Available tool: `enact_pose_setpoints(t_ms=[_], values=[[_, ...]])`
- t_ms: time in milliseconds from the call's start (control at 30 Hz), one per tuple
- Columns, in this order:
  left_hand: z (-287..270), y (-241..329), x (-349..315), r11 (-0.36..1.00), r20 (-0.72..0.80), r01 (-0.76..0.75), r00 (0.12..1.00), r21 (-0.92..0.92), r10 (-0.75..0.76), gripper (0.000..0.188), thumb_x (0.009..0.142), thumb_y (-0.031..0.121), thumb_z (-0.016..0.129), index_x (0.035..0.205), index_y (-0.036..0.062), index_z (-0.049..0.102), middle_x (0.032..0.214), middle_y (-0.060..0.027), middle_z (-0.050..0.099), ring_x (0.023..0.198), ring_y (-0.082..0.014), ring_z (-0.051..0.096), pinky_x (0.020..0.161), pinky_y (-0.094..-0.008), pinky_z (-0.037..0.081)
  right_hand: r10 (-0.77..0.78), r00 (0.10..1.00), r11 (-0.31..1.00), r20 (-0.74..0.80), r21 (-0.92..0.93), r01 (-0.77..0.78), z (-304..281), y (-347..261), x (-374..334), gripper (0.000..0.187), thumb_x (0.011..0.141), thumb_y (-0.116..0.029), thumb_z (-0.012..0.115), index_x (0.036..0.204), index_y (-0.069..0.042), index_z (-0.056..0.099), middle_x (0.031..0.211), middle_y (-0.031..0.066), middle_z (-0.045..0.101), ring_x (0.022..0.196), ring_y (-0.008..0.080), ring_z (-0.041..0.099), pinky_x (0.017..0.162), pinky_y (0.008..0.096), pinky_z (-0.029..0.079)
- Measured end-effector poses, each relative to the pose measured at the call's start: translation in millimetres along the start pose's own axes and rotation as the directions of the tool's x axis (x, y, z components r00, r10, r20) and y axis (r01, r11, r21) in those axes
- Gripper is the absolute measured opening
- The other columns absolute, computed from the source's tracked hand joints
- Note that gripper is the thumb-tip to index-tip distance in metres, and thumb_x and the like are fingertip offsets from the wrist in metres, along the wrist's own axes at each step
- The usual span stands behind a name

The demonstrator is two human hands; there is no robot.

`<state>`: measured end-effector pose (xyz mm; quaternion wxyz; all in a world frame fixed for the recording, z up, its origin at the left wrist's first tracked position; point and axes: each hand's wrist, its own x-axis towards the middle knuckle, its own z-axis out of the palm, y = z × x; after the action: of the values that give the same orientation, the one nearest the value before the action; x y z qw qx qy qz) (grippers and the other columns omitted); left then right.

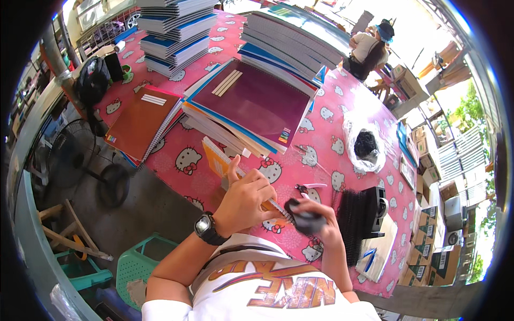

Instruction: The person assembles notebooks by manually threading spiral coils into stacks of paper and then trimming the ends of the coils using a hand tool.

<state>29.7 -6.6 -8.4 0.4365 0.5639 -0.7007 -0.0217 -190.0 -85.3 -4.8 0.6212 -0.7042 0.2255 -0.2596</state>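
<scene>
My left hand (247, 197), with a black watch on its wrist, grips an orange-covered spiral notebook (215, 159) near the front edge of the table. The notebook stands tilted, its bound edge toward my body. My right hand (327, 220) is closed around a black hand tool (305, 218), smeared by motion; its exact kind cannot be made out. The tool is at the near end of the notebook's spine. Just beyond my left hand, a stack of notebooks topped by a maroon cover (254, 101) rests on the pink patterned tablecloth (182, 184).
Black binding coils (350, 224) lie beside a black machine (379, 209) at right. Tall notebook stacks (176, 40) stand at the back; brown-covered notebooks (142, 120) lie left. A white plastic bag (365, 147) holds something black. A green stool (140, 262) stands left, and another person (369, 51) sits far right.
</scene>
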Motion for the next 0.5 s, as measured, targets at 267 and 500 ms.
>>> enact_pose_setpoints(t_ms=[267, 500], values=[[-6, -2, -2, 1.0, 0.032, -0.015, 0.999, -0.02, 0.016, 0.033, 0.055, 0.04, 0.08, 0.067, 0.0173, 0.06, 0.072, 0.0053, 0.056, 0.085, -0.0129, 0.055, 0.106, -0.0576, 0.007, 0.055, 0.998, 0.948, -0.022, -0.312, -0.059, 1, -5, 20, 0.079, 0.068, -0.071, 0.056, 0.097, 0.002, 0.065, 0.093, 0.0116, 0.063, 0.097, 0.0221, 0.055, 0.089, 0.036, 0.039], [-11, -11, -7, 0.999, 0.012, -0.035, 0.999, -0.013, 0.035, 0.03, 0.059, 0.038, 0.077, 0.071, 0.015, 0.063, 0.076, 0.0042, 0.058, 0.088, -0.0139, 0.054, 0.104, -0.0593, 0.009, 0.161, 0.983, 0.95, 0.085, -0.284, -0.131, 0, -2, 26, 0.076, 0.072, -0.069, 0.056, 0.106, -0.001, 0.063, 0.105, 0.0104, 0.061, 0.102, 0.021, 0.054, 0.09, 0.036, 0.039]])
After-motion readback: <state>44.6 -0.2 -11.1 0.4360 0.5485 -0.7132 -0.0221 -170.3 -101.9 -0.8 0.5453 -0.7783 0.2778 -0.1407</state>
